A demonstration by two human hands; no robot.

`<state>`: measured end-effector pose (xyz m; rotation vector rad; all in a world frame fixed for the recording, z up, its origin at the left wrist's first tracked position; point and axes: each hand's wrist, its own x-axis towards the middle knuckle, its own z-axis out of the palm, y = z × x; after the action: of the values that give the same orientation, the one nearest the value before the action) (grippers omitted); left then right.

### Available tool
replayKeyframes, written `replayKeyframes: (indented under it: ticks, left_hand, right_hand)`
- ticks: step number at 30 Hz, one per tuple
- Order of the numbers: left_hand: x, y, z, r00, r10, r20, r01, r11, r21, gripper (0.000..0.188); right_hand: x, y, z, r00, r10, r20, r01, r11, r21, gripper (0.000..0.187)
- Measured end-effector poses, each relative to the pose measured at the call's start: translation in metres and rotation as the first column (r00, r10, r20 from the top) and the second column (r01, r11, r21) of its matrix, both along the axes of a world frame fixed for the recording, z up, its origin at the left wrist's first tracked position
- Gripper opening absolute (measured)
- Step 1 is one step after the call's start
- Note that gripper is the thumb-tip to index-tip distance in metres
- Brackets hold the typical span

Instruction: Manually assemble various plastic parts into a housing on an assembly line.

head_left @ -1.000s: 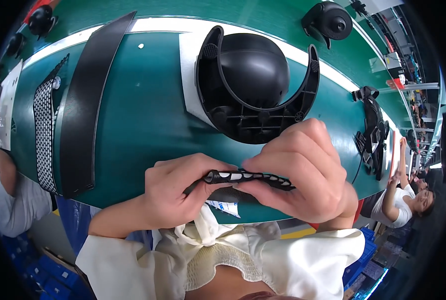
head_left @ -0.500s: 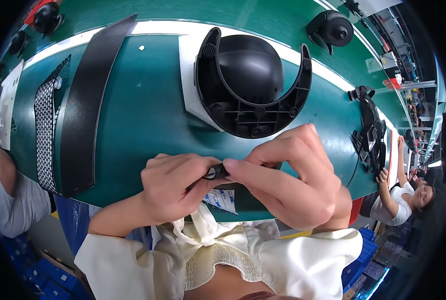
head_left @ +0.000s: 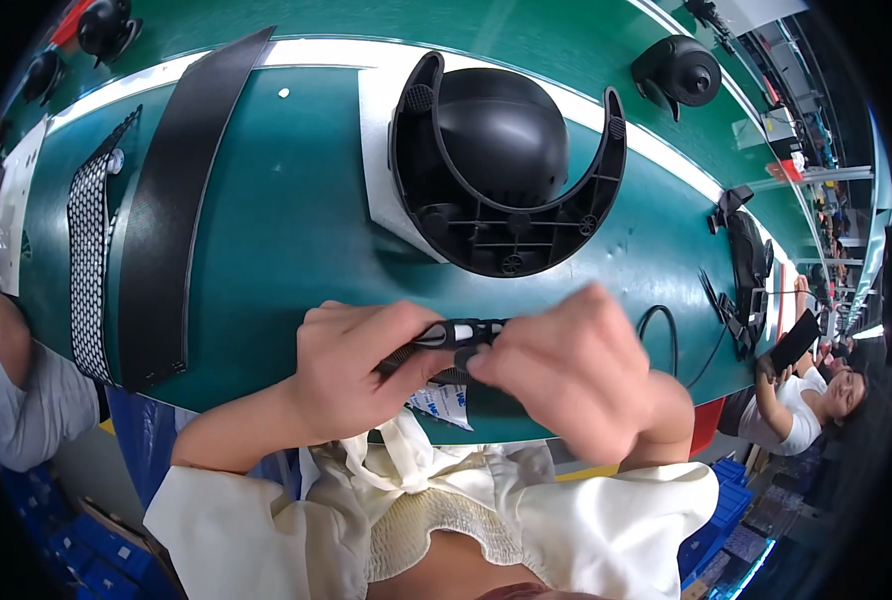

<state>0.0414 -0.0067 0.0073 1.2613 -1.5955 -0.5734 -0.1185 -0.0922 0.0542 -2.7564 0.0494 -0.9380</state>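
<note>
Close to the table's front edge, my left hand (head_left: pixel 361 365) is closed around a small black part (head_left: pixel 461 332), which shows a pale, shiny inset. Its exact kind I cannot make out. My right hand (head_left: pixel 576 375), somewhat blurred, meets it from the right with thumb and fingers pinched at its end by a small dark piece. My fingers hide much of the part. Just below them lies a white plastic packet (head_left: pixel 444 402) with blue print. Farther back, a black dome-shaped housing (head_left: pixel 501 130) with a curved, ribbed bracket (head_left: pixel 511 235) rests on a white sheet (head_left: pixel 381 165).
Left on the green table lie a long black panel (head_left: pixel 171 210) and a perforated strip (head_left: pixel 90 270). A black cable (head_left: pixel 674 340) loops at right, near black strap-like parts (head_left: pixel 748 260). Another black housing (head_left: pixel 688 72) sits beyond the white strip. Co-workers are at both sides.
The small black part has turned, and more of it shows between my hands. My right hand has shifted slightly. The cable loop has come into view. The far housings moved right; the right co-worker holds a dark panel.
</note>
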Motion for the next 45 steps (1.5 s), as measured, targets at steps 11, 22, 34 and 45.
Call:
replayKeyframes:
  ticks: [11,22,34,45]
  left_hand:
    - [0.009,-0.016,-0.009,0.767,-0.357,-0.532,0.475,0.874,0.099,0.02]
    - [0.008,-0.017,-0.014,0.754,-0.377,-0.538,0.475,0.878,0.051,0.02]
    - [0.006,-0.015,-0.015,0.669,-0.299,-0.68,0.47,0.879,0.076,0.017]
    - [0.006,-0.015,-0.011,0.618,-0.259,-0.742,0.478,0.874,0.092,0.016]
  right_hand:
    - [-0.009,-0.017,-0.006,0.958,-0.26,-0.12,0.274,0.705,0.654,0.037]
    - [-0.003,-0.016,-0.014,0.937,-0.344,-0.067,0.316,0.748,0.583,0.033]
    - [-0.002,-0.021,-0.005,0.948,-0.303,-0.098,0.316,0.853,0.416,0.034]
    - [-0.018,-0.054,-0.015,0.996,0.083,-0.034,-0.09,0.943,-0.321,0.021]
